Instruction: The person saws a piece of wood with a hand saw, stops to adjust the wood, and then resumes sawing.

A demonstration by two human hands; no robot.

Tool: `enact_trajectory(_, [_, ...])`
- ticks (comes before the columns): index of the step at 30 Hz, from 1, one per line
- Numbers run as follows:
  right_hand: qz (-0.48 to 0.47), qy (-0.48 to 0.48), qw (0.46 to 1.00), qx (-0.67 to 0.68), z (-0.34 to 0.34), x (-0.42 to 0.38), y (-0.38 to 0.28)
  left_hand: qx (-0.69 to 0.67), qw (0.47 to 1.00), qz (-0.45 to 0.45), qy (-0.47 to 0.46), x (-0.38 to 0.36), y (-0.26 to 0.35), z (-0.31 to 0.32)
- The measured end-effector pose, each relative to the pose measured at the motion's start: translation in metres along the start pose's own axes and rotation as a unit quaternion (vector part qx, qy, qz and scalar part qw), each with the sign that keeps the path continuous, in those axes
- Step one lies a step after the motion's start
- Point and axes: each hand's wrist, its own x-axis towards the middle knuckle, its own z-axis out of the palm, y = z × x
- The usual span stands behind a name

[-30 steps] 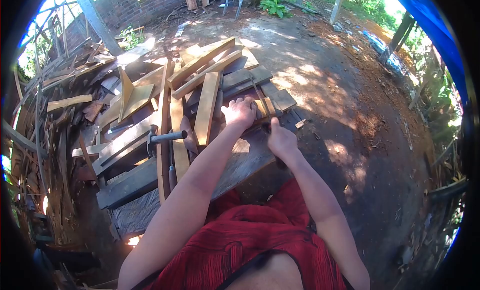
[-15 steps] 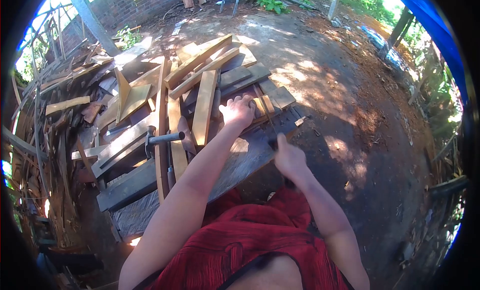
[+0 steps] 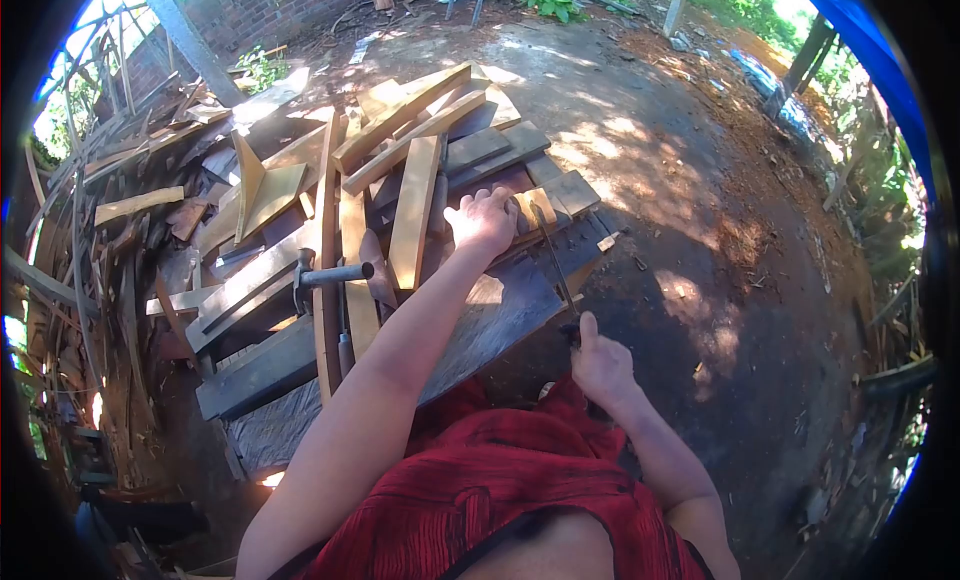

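Note:
My left hand (image 3: pixel 482 222) presses down on a short piece of wood (image 3: pixel 528 202) near the right end of the wooden workbench (image 3: pixel 505 315), its fingers curled over the piece. In my right hand (image 3: pixel 602 366) is the dark handle of a handsaw (image 3: pixel 556 258), thumb along the top. The saw's narrow blade reaches forward from the bench's near edge, and its far end lies across the wood just right of my left fingers. How deep the blade sits in the wood cannot be made out.
A hammer (image 3: pixel 330 276) lies on the bench left of my left forearm. Around it are several loose boards, including an upright-looking plank (image 3: pixel 414 215) and a long strip (image 3: pixel 327 250). Scrap wood (image 3: pixel 130 310) is heaped at the left. Bare ground (image 3: pixel 690 280) stretches to the right.
My right hand has drawn the saw back toward my body and slightly right, so more blade shows in front of the bench edge. My left hand stays on the wood.

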Motion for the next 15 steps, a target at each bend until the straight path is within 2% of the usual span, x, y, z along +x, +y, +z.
enact_trajectory(6, [-0.034, 0.057, 0.998, -0.004, -0.008, 0.097, -0.024, -0.005, 1.000, 0.000, 0.025, 0.001, 0.000, 0.006])
enact_trajectory(8, [-0.030, 0.051, 0.998, 0.000, -0.013, 0.106, -0.031, -0.002, 1.000, -0.007, 0.021, 0.001, 0.000, 0.005])
enact_trajectory(11, [-0.021, 0.033, 0.999, 0.001, -0.011, 0.087, -0.024, -0.009, 1.000, 0.000, 0.028, 0.001, 0.000, 0.005])
enact_trajectory(15, [-0.022, 0.031, 0.999, 0.006, 0.000, 0.016, -0.003, -0.011, 0.999, 0.004, 0.029, 0.003, -0.002, 0.009])
